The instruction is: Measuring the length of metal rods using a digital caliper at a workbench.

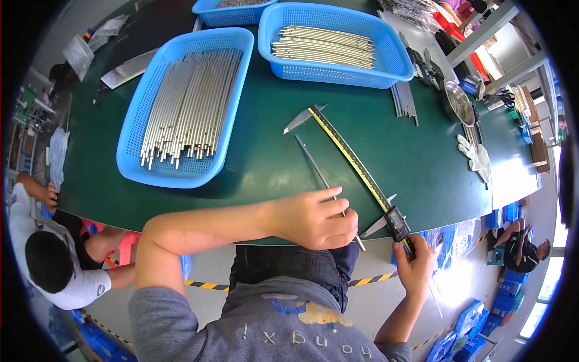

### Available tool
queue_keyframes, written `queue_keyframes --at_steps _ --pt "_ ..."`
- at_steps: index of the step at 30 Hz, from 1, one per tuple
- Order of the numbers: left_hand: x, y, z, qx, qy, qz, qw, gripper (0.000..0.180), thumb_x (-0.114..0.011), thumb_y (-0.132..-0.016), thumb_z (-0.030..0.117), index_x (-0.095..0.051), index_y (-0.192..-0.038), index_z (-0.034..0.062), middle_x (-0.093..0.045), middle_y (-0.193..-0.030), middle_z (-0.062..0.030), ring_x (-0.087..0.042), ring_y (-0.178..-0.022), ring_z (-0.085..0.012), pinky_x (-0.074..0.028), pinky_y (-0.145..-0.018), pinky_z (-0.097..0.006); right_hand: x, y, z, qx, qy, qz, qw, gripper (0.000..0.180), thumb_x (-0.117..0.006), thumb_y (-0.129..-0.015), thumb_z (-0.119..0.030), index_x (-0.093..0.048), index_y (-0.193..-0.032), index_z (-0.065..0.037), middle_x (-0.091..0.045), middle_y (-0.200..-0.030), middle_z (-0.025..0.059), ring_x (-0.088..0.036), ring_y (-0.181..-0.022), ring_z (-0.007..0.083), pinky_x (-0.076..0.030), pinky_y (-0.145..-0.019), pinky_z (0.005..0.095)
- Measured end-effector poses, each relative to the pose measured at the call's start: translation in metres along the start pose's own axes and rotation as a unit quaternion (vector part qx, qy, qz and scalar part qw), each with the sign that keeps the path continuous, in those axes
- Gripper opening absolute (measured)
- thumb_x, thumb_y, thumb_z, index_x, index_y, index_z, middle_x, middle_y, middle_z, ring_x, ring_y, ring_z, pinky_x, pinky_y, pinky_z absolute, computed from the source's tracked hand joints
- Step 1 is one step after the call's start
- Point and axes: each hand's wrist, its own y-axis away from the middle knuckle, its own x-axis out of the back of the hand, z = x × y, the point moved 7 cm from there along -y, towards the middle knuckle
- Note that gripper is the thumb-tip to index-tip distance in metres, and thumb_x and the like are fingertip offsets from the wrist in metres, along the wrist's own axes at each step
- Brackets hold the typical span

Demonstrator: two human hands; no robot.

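My left hand [316,218] is closed on a thin metal rod [315,164] that lies slanted on the green table [259,157], its far end toward the table's middle. My right hand [415,264] grips the sliding head of a long digital caliper [350,158] at the table's near edge. The caliper runs diagonally away from me, just right of the rod, with its fixed jaw at the far end. The rod's near end sticks out past my left fingers beside the caliper's moving jaw.
A blue basket [134,139] full of metal rods sits at left. Another blue basket [395,60] of rods is at the back, a third [208,15] behind it. Loose rods [404,99], white gloves [473,154] and a metal bowl [459,102] lie right. People sit at lower left and right.
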Motion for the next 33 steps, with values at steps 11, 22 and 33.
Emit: queue_keyframes --at_steps 11,22,33 --pt "-0.006 0.005 -0.008 0.036 -0.002 -0.015 0.999 0.017 -0.061 -0.075 0.016 -0.058 -0.090 0.0086 -0.057 -0.091 -0.0040 -0.058 -0.085 -0.0192 -0.053 -0.081 -0.040 -0.002 0.000 0.001 -0.008 -0.008 -0.005 1.000 0.026 -0.072 -0.074 -0.019 -0.056 -0.083 -0.001 -0.052 -0.062 0.0081 -0.047 -0.050 0.0171 -0.037 -0.048 0.0279" --pt "-0.016 0.005 -0.015 0.070 0.039 -0.044 0.996 0.015 -0.063 -0.069 0.014 -0.062 -0.081 0.0060 -0.058 -0.089 -0.0048 -0.058 -0.084 -0.0188 -0.053 -0.082 -0.040 -0.002 0.018 -0.003 -0.018 -0.014 0.002 1.000 0.026 -0.072 -0.074 -0.018 -0.058 -0.088 -0.001 -0.056 -0.067 0.0088 -0.050 -0.051 0.0172 -0.040 -0.049 0.0275" --pt "-0.012 -0.001 -0.026 0.113 0.089 -0.101 0.985 0.017 -0.066 -0.067 0.007 -0.067 -0.084 0.0045 -0.060 -0.084 -0.0055 -0.062 -0.084 -0.0212 -0.056 -0.078 -0.038 -0.008 0.031 -0.009 0.009 -0.031 0.032 0.999 0.027 -0.073 -0.074 -0.019 -0.059 -0.089 -0.002 -0.058 -0.068 0.0092 -0.054 -0.049 0.0197 -0.042 -0.046 0.0286"
